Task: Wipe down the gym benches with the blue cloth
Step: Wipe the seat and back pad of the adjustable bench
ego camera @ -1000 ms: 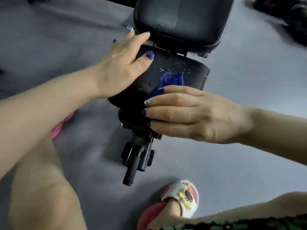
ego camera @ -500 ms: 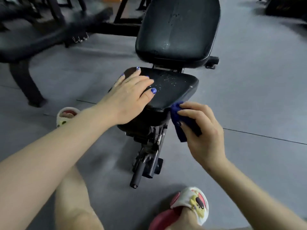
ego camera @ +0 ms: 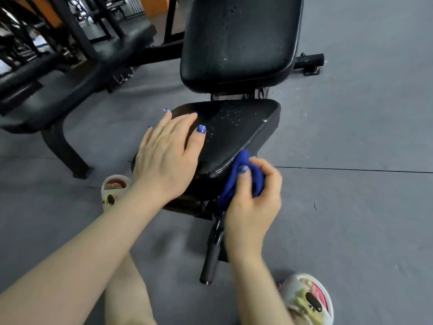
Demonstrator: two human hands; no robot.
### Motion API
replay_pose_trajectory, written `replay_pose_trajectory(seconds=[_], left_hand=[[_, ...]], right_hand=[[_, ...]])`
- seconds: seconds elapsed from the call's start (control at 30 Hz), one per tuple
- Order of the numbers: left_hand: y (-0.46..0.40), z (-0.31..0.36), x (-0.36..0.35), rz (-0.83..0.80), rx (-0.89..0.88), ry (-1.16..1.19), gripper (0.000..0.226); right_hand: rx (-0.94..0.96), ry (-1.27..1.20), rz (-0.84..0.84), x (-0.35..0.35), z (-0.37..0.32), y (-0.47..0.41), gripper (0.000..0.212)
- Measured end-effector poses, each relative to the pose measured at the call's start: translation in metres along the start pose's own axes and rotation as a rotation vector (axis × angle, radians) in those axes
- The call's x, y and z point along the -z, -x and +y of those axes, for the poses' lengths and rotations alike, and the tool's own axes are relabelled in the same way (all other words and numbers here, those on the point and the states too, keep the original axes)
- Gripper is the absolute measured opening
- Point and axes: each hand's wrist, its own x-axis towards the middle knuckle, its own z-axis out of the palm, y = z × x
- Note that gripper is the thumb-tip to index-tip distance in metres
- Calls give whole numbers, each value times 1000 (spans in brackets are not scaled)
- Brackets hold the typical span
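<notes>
- Head view looked down on a black padded vinyl bench seat (ego camera: 236, 132), wedge-shaped and narrowing toward the person, with a black padded backrest (ego camera: 239, 43) tilted up just behind it.
- The left hand (ego camera: 167, 156) lay flat and unclenched, palm down, on the near left part of the seat, gripping nothing; it seemed to be steadying the bench.
- The right hand (ego camera: 253, 198) was clenched around a bunched bright blue cloth (ego camera: 241, 179), pressing it against the seat's near right edge, just under the rim.
- Pale specks or droplets were scattered over the middle of the seat top and more faintly up the backrest; whether they were liquid or wear could not be told.
- Judged from this, the step in hand was wiping the rim and side of the seat, with the speckled top and the backrest not yet done.
- The next move would probably call for bringing the cloth up over the edge onto the top, opening it flatter for wider contact, and shifting the left hand off the patch it covered.
- A second black bench (ego camera: 58, 90) stood at the left on the grey rubber floor (ego camera: 351, 207), apparently awaiting its turn.
</notes>
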Motion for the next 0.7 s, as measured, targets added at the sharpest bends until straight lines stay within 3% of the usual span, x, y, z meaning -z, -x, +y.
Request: replay_pose_trajectory(seconds=[0.07, 0.13, 0.3, 0.4, 0.5, 0.7], left_hand=[[1, -1, -1, 9, -1, -4, 61], [2, -2, -2, 21, -3, -2, 61], [3, -4, -2, 41, 7, 24, 63], [5, -2, 0, 28, 30, 33, 63], [5, -1, 0, 10, 31, 16, 64], [3, -2, 1, -56, 47, -38, 54]], right_hand=[[-152, 13, -26, 2, 4, -33, 11], [-131, 74, -132, 9, -1, -43, 12], [496, 360, -571, 31, -29, -24, 17], [660, 472, -738, 26, -41, -40, 17], [613, 594, -802, 17, -39, -78, 21], [277, 573, -562, 8, -17, -120, 20]])
